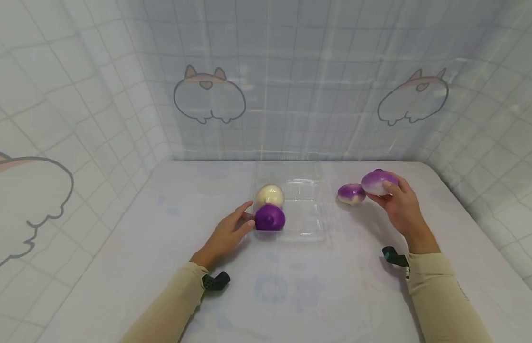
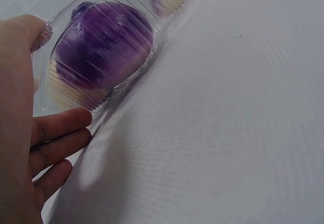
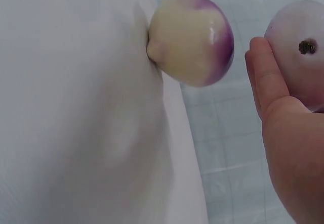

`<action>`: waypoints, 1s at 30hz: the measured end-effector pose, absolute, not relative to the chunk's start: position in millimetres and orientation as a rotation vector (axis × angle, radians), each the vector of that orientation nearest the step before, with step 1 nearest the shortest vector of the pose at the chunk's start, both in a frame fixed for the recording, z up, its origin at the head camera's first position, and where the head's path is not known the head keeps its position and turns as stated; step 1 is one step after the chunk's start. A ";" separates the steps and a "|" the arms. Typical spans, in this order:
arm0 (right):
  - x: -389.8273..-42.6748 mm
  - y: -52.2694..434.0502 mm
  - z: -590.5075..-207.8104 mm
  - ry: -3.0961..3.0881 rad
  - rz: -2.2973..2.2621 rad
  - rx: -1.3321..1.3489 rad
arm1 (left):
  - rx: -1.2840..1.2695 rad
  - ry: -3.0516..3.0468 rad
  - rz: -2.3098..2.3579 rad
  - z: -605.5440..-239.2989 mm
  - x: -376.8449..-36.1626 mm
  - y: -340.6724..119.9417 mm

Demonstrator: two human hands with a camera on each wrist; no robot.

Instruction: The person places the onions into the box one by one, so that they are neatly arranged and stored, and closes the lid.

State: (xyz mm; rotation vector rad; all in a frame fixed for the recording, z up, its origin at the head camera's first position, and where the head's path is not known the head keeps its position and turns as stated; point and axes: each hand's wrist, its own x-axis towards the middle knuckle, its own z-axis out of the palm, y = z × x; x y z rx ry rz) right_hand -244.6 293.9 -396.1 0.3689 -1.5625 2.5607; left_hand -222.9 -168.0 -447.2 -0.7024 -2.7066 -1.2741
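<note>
In the head view my right hand [image 1: 401, 205] holds a purple-and-white turnip [image 1: 377, 182] above the table, thumb on one side and fingers on the other. A second turnip [image 1: 352, 194] lies just left of it; in the right wrist view this turnip [image 3: 190, 39] shows its pale, pointed end. My left hand [image 1: 227, 233] touches the left side of a clear plastic box [image 1: 306, 214]. One digit is at the rim and three fairly straight fingers [image 2: 61, 128] lie near its base. Inside the box, a deep purple turnip [image 1: 269, 219] sits in front of a cream-coloured, rounded one [image 1: 270, 196].
The box's transparent lid [image 1: 287, 170] is folded back toward the rear curtain. A white cloth covers the table [image 1: 287, 295]. Grid-patterned curtains [image 1: 291, 95] enclose its back and sides. A dark wrist device [image 1: 216, 281] sticks out from each sleeve.
</note>
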 end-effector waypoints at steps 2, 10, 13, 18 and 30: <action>-245.0 290.3 -395.3 -1.579 2.555 0.377 | -0.697 -2.706 -1.277 -446.9 -222.6 -168.4; -245.4 277.4 -394.7 -1.659 2.536 0.444 | -0.688 -2.720 -1.272 -451.1 -222.7 -169.6; -246.1 275.3 -394.8 -1.709 2.516 0.454 | -0.696 -2.716 -1.285 -448.9 -223.4 -169.1; -246.2 270.8 -394.6 -1.858 2.464 0.391 | -0.695 -2.718 -1.285 -447.6 -225.5 -168.1; -241.4 248.1 -395.4 -2.098 2.351 0.356 | -0.665 -2.733 -1.284 -451.5 -226.2 -167.9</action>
